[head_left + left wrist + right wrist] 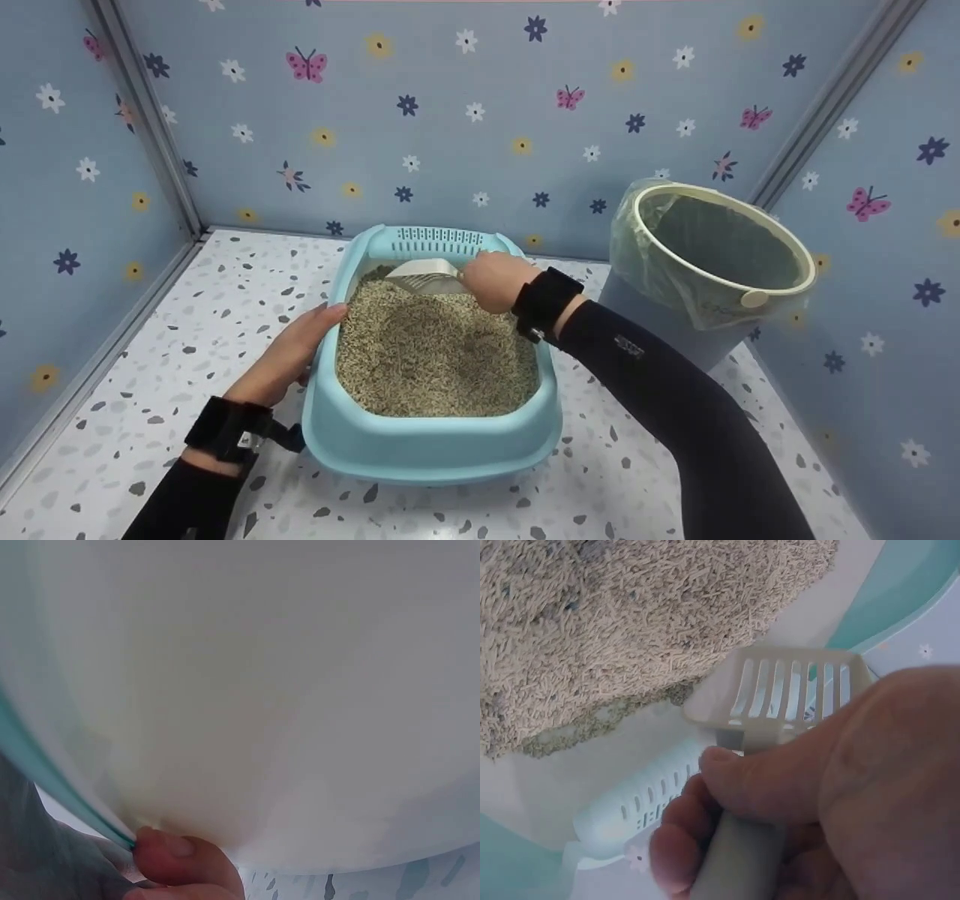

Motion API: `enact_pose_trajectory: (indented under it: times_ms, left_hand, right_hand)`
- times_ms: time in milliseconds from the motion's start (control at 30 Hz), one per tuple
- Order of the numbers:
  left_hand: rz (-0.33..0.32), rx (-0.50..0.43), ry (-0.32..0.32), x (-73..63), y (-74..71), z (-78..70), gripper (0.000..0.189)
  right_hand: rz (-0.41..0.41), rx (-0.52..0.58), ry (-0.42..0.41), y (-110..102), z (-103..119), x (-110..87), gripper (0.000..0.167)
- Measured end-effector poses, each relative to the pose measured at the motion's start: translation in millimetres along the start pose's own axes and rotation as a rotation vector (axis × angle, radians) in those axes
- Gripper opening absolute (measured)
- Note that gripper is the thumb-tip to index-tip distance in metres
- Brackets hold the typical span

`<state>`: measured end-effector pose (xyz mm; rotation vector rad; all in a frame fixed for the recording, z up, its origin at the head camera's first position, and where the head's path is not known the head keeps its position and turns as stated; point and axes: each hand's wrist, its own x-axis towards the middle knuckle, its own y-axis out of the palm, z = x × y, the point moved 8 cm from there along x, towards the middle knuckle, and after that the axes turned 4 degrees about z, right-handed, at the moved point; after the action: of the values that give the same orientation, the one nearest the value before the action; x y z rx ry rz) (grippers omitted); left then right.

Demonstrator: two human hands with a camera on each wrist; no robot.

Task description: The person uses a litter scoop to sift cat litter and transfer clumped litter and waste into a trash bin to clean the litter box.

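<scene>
A light blue litter box (431,446) full of pellet litter (435,352) stands on the speckled surface. My right hand (496,281) grips the handle of a pale slotted litter scoop (426,276) above the far part of the litter. In the right wrist view the scoop (832,664) has bare slots, with thumb and fingers wrapped round its handle. My left hand (292,349) holds the box's left rim, thumb on top. From the left wrist, fingertips (180,847) show curled under the rim against the box's pale outer wall (262,727).
A tall bin (660,322) with a cream ring (806,274) and a translucent liner (626,232) stands at the right, close to my right forearm. Flower-patterned walls (480,112) enclose the speckled surface (195,322) at the back and both sides.
</scene>
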<state>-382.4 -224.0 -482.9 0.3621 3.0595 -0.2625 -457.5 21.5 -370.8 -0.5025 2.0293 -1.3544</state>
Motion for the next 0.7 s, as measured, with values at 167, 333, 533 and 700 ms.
enact_pose_trajectory:
  times_ms: [167,333,533,700]
  left_hand:
    - [0.015,-0.018,0.002,0.2,1.1,-0.1,0.081]
    - [0.013,-0.029,0.016,0.3,0.8,-0.3,0.075]
    - [-0.001,-0.009,0.018,-0.3,-0.2,-0.9,0.078]
    - [0.011,-0.036,0.042,-0.4,0.9,-2.9,0.074]
  right_hand:
    - [-0.17,-0.135,0.05,-9,11,0.1,0.024]
    - [-0.285,-0.273,0.074,-10,25,1.9,0.031]
    - [-0.253,-0.357,0.081,5,36,10.3,0.035]
    - [-0.204,-0.343,0.07,16,39,24.3,0.037]
